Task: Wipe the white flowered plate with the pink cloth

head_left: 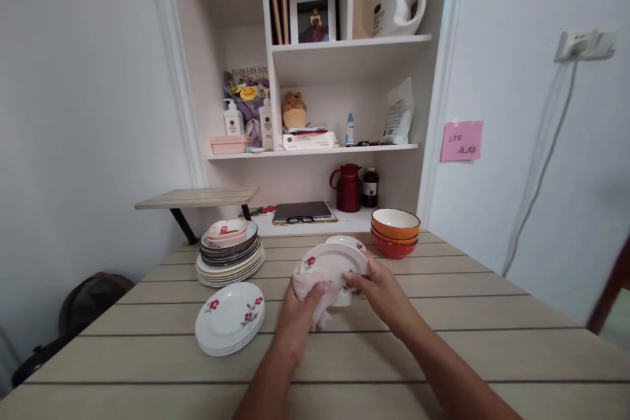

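Between both hands a white plate with red flowers is held tilted above the table. My left hand is closed on a pale pink cloth, which wraps the plate's left edge. My right hand grips the plate's right side, thumb on its face. Behind the held plate, another white flowered dish shows only in part; what lies under it is hidden. To the left of my hands sits a short stack of matching flowered plates.
Farther back on the left is a taller stack of plates topped by a pink-rimmed dish. Orange and red bowls are stacked at the back right. A laptop, glasses and a red jug stand behind the slatted table.
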{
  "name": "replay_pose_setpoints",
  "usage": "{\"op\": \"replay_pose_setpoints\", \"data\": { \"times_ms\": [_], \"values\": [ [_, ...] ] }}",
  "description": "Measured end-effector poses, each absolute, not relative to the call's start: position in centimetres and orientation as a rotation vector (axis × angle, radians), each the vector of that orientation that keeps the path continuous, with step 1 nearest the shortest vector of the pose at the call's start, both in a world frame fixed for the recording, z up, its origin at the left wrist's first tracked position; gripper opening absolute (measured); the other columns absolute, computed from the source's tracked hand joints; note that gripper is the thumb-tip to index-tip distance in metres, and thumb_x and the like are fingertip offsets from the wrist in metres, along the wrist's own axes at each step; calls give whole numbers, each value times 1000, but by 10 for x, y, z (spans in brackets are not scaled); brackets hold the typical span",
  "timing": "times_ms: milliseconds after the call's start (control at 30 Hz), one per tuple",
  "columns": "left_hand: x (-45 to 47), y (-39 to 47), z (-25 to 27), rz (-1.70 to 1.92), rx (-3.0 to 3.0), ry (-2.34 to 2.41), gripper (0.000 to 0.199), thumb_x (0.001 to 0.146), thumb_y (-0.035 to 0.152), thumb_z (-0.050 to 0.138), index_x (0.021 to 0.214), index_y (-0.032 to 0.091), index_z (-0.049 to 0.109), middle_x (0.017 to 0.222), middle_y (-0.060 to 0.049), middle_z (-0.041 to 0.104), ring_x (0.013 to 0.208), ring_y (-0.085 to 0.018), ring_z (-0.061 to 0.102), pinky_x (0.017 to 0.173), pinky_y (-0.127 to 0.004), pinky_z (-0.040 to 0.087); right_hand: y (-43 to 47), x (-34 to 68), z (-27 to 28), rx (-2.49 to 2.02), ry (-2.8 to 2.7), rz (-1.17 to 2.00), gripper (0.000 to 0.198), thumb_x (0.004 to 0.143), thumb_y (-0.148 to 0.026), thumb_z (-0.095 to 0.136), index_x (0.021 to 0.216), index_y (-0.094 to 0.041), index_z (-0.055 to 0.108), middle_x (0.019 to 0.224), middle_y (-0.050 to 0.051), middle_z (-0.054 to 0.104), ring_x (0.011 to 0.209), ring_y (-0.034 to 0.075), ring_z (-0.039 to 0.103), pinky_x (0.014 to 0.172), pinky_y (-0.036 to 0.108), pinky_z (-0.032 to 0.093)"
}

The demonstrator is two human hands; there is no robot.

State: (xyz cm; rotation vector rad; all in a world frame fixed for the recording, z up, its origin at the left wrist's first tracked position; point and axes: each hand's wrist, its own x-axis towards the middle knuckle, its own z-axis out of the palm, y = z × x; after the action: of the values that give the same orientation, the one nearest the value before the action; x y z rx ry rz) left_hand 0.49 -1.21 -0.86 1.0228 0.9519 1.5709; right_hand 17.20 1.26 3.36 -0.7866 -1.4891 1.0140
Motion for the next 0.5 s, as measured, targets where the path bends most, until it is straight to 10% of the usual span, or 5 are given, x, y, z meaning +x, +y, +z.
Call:
{"op": "replay_pose_setpoints", "data": {
  "times_ms": [233,500],
  "values": [
    [-1,-4,-15,1575,1080,1025,54,68,49,78,106,10,71,104,-15,74,92,-26,70,79,-32,54,18,168,22,-816,-1542,1160,33,77,-33,67,107,-19,63,81,1,69,72,21,63,68,34,50],
    [-5,-1,-18,1746,1974,1396,23,78,10,58,93,20,71,91,-7,71,89,-24,62,81,-37,48,3,167,35,-781,-1919,119,33,85,-17,56,115,-28,63,111,8,69,99,26,62,85,40,47]
  ]
}}
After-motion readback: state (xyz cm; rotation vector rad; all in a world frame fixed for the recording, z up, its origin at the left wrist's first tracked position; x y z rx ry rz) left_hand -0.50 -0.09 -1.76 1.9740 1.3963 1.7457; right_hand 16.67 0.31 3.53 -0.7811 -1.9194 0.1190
